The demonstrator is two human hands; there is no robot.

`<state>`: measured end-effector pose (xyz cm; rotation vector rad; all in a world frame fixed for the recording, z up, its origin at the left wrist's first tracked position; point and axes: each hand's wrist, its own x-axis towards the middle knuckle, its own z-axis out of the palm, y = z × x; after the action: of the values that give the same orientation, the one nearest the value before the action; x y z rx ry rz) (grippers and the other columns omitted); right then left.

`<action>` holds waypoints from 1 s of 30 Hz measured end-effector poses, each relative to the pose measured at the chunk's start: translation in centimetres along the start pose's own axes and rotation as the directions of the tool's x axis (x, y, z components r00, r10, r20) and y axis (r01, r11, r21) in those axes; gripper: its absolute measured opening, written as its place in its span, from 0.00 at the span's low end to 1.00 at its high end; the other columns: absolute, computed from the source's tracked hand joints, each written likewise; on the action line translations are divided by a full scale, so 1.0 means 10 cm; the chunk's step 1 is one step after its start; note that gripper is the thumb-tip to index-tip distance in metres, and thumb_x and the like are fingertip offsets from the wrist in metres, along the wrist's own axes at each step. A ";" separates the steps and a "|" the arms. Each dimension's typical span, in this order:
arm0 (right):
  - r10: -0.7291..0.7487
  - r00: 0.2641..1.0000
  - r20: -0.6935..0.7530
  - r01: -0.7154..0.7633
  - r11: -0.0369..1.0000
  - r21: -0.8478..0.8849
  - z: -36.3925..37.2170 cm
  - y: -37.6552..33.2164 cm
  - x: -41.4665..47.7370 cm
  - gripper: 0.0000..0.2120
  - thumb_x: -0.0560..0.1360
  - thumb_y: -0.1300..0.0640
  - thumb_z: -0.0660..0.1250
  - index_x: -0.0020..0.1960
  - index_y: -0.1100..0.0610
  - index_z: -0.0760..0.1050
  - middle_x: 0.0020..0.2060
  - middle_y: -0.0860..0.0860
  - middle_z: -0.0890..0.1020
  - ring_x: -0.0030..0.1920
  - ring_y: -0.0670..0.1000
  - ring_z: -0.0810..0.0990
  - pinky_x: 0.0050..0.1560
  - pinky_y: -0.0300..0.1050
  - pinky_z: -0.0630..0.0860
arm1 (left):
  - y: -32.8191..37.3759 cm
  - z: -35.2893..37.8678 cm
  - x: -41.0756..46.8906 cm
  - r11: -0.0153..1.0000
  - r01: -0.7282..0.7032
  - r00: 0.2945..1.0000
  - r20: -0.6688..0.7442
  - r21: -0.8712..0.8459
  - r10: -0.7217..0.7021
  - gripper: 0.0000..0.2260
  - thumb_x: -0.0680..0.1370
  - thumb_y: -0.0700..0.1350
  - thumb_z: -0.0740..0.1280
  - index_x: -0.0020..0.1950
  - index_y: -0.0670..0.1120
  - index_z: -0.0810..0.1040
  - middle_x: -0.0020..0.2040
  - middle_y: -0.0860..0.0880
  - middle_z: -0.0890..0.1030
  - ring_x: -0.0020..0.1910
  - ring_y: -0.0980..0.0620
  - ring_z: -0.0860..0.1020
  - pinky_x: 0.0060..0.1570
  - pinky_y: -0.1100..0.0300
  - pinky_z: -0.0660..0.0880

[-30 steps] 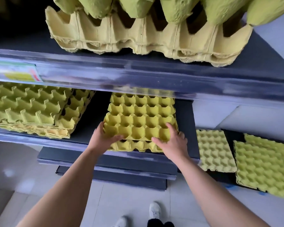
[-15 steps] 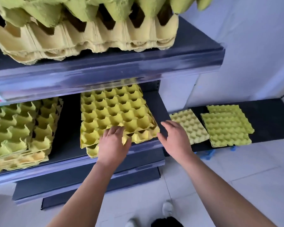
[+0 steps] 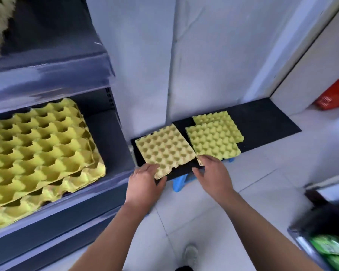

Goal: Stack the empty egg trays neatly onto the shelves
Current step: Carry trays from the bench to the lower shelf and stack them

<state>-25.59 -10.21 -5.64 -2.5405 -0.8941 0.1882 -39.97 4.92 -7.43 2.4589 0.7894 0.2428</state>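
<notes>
A pale yellow egg tray (image 3: 164, 148) lies upside down on a low black board (image 3: 262, 122) to the right of the shelves. My left hand (image 3: 145, 184) reaches its near left corner, and that corner sits between my thumb and straight fingers. Beside it lie two greener trays (image 3: 213, 141), one over the other and offset. My right hand (image 3: 213, 174) has its fingertips on their near left corner, fingers relaxed. On the grey shelf (image 3: 106, 192) at the left sits a stack of yellow trays (image 3: 37, 153), cups up, slightly askew.
A blue stool (image 3: 179, 182) props up the black board. White wall panels stand behind it. A red basket (image 3: 335, 96) sits at the far right, and a rack with green packets (image 3: 331, 249) at the lower right. My shoe (image 3: 190, 255) is on the white tile floor.
Both hands have left the tray stack on the shelf and moved right and down to the trays on the black board. The view has swung right with them.
</notes>
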 end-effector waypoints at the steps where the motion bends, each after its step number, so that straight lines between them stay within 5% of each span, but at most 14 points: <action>1: 0.001 1.000 0.013 0.000 1.000 -0.013 -0.04 0.17 0.07 0.18 0.75 0.55 0.68 0.63 0.59 0.76 0.56 0.55 0.80 0.57 0.56 0.76 0.55 0.48 0.73 | 0.11 0.12 0.07 1.000 0.024 1.000 0.011 -0.012 -0.024 0.20 0.75 0.49 0.71 0.65 0.45 0.78 0.60 0.46 0.80 0.58 0.41 0.76 0.59 0.50 0.73; 7: -0.004 0.993 0.115 0.010 0.998 -0.054 -0.05 0.94 0.54 0.19 0.76 0.54 0.67 0.64 0.59 0.75 0.55 0.54 0.80 0.56 0.55 0.77 0.52 0.45 0.71 | 0.44 0.74 0.47 0.974 0.224 0.972 0.082 -0.032 -0.221 0.22 0.77 0.51 0.69 0.69 0.46 0.74 0.65 0.48 0.77 0.64 0.45 0.73 0.63 0.51 0.70; 11: 0.020 0.978 0.208 -0.008 0.998 -0.058 0.13 1.22 0.87 0.21 0.77 0.52 0.65 0.68 0.58 0.71 0.61 0.54 0.77 0.62 0.55 0.74 0.60 0.49 0.71 | 0.44 1.02 0.75 0.936 0.351 0.928 0.150 -0.034 -0.343 0.23 0.78 0.52 0.67 0.72 0.47 0.71 0.68 0.49 0.74 0.64 0.47 0.72 0.64 0.50 0.70; 22: 0.078 0.923 0.378 -0.059 0.996 -0.061 0.94 1.68 1.94 0.26 0.78 0.49 0.63 0.73 0.55 0.64 0.68 0.52 0.71 0.68 0.55 0.68 0.65 0.46 0.65 | -0.13 1.83 1.71 0.829 0.558 0.795 0.264 0.033 -0.546 0.26 0.77 0.53 0.68 0.74 0.48 0.66 0.68 0.48 0.71 0.65 0.46 0.71 0.61 0.48 0.72; 30: 0.087 0.877 0.473 -0.075 0.996 -0.045 1.81 2.00 2.50 0.33 0.76 0.48 0.67 0.76 0.54 0.57 0.72 0.53 0.65 0.70 0.54 0.65 0.66 0.47 0.65 | -0.76 2.48 2.05 0.691 0.723 0.653 0.308 0.021 -0.692 0.40 0.70 0.54 0.76 0.76 0.51 0.59 0.73 0.47 0.60 0.69 0.44 0.65 0.62 0.47 0.70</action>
<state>0.43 -2.10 -30.32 -2.5995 -0.9627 0.8649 -19.02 11.13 -32.23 1.8292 1.4801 -0.3664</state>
